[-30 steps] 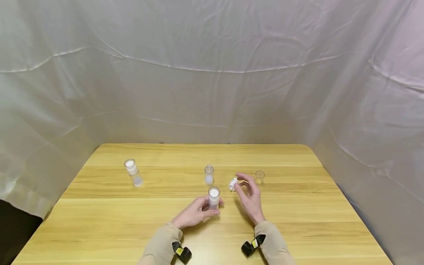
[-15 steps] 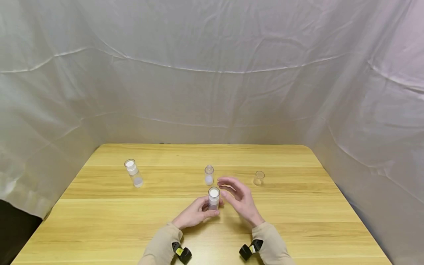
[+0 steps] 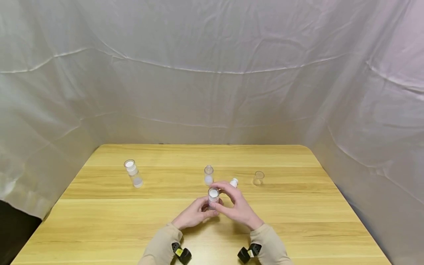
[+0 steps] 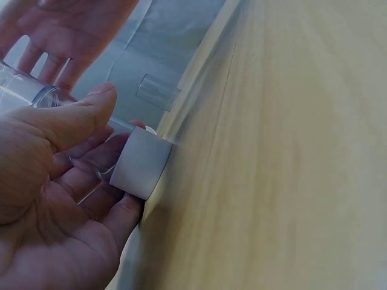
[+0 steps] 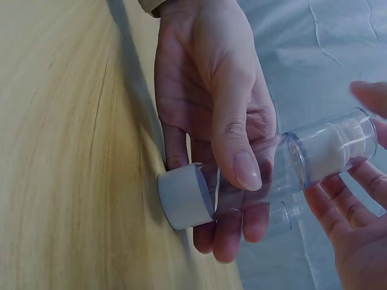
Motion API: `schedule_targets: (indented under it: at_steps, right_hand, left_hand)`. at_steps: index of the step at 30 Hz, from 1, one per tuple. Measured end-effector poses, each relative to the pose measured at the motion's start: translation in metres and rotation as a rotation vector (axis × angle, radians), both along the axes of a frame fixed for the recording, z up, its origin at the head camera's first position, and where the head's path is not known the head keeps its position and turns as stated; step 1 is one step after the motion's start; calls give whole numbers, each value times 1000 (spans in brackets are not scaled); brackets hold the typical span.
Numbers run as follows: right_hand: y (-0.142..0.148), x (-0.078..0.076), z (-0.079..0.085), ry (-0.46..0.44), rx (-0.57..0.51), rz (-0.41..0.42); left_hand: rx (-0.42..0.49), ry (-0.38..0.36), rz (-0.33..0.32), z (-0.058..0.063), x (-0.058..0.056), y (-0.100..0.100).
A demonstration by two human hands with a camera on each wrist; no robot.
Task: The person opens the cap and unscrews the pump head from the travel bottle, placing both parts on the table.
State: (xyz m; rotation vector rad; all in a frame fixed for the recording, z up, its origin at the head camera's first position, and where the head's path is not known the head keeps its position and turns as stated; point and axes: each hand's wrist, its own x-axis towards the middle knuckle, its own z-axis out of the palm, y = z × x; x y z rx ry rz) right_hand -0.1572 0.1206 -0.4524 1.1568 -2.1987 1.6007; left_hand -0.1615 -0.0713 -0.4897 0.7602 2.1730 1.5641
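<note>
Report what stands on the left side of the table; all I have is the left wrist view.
Observer: The head view shows a white-topped bottle standing there.
Operator: Describe the upper end of the held bottle in the left hand; my picture cuts it off.
Observer: In the right wrist view, that end is a white part inside a clear cover.
Operator: Check farther back, past the held bottle.
Observer: A clear bottle with no white top stands there in the head view.
</note>
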Motion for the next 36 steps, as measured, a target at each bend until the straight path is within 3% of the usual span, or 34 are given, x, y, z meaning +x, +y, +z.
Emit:
schedule_targets:
  at_steps: [7, 19, 36]
  right_hand:
    - [1, 0, 2, 95, 71, -32]
    - [3, 0, 2, 133, 107, -53]
    - [3, -2, -2, 58, 62, -39]
  left_hand:
    - [14, 17, -18, -1, -1, -1]
    - [6, 19, -13, -2, -2, 0]
    - [18, 1, -5, -3, -2, 1]
